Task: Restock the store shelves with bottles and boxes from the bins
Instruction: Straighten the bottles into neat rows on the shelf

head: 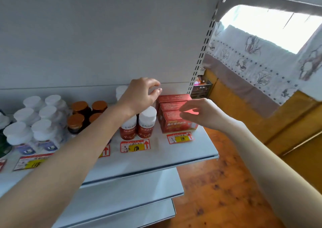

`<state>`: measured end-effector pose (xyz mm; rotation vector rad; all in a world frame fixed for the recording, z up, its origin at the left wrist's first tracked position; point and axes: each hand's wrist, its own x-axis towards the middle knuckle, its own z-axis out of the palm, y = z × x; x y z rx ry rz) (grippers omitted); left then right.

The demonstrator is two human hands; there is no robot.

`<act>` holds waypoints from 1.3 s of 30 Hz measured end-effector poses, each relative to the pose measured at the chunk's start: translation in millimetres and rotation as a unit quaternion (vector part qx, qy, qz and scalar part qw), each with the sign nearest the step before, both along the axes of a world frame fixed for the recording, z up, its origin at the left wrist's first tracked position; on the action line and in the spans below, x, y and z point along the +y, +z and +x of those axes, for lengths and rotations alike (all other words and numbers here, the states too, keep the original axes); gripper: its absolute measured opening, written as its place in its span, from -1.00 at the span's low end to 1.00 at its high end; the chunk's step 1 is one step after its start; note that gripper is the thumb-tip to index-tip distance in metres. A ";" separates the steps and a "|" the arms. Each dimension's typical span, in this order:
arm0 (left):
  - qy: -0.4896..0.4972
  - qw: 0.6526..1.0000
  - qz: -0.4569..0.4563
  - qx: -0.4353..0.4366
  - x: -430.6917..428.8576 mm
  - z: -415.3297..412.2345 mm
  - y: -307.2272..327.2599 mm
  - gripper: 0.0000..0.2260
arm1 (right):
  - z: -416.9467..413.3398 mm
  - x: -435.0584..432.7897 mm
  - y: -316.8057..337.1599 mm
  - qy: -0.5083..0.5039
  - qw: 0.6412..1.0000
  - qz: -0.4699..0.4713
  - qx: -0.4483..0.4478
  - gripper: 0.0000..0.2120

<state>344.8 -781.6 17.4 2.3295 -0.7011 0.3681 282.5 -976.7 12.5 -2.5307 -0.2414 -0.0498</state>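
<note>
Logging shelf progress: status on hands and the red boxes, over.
Left hand empty above red-label bottles. Right hand empty, hovering at red boxes, three in a row on shelf. No obstruction seen.

Pale grey metal back panel (pixel 104 36) fills the upper left. A slotted grey steel upright (pixel 202 53) bounds its right edge. Grey sheet-metal shelf board (pixel 174 151), with lower grey shelf boards (pixel 130 189) stepped beneath it. Orange-brown mottled wood floor (pixel 217 184). At right, a bright overexposed window (pixel 270 27) gives strong daylight. Below it hangs a white floral-print cloth with dotted border (pixel 244 57), over yellow-brown wooden panelling (pixel 287 126).
</note>
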 end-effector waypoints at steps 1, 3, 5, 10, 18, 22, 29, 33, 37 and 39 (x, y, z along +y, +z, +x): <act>-0.003 1.000 -0.003 0.006 -4.8 -5.1 -2.4 -0.71 | -1.9 -8.0 -1.3 -0.009 1.000 0.003 0.004 -0.83; -0.007 1.000 -0.008 0.019 -15.1 -12.9 -7.0 -0.71 | -3.2 -24.4 -2.9 -0.021 1.000 0.000 0.009 -0.81; 0.000 1.000 -0.014 0.021 -26.1 -17.4 -11.6 -0.72 | -1.3 -41.5 -4.0 -0.027 1.000 -0.005 0.009 -0.80; 0.051 0.998 -0.041 0.026 -56.8 -30.3 -31.8 -0.73 | 11.2 -81.3 -10.2 -0.014 0.999 -0.026 0.026 -0.73; 0.142 0.980 -0.033 0.133 -96.4 -42.3 -83.4 -0.62 | 36.9 -94.0 -32.1 0.077 0.985 -0.116 0.103 -0.33; 0.181 0.969 -0.031 0.167 -104.4 -40.1 -91.4 -0.60 | 45.1 -92.4 -37.4 0.105 0.978 -0.131 0.120 -0.28; 0.192 0.952 -0.050 0.232 -103.6 -28.0 -94.7 -0.59 | 55.1 -94.2 -42.8 0.133 0.973 -0.137 0.131 -0.35; 0.204 0.955 -0.046 0.210 -101.6 -25.1 -96.4 -0.61 | 60.3 -95.7 -48.2 0.134 0.974 -0.138 0.124 -0.37; 0.208 0.960 -0.038 0.185 -102.0 -25.0 -96.5 -0.63 | 61.5 -94.5 -48.7 0.137 0.974 -0.134 0.120 -0.38; 0.205 0.961 -0.040 0.180 -102.0 -25.1 -97.2 -0.63 | 61.3 -93.8 -49.0 0.136 0.974 -0.138 0.118 -0.39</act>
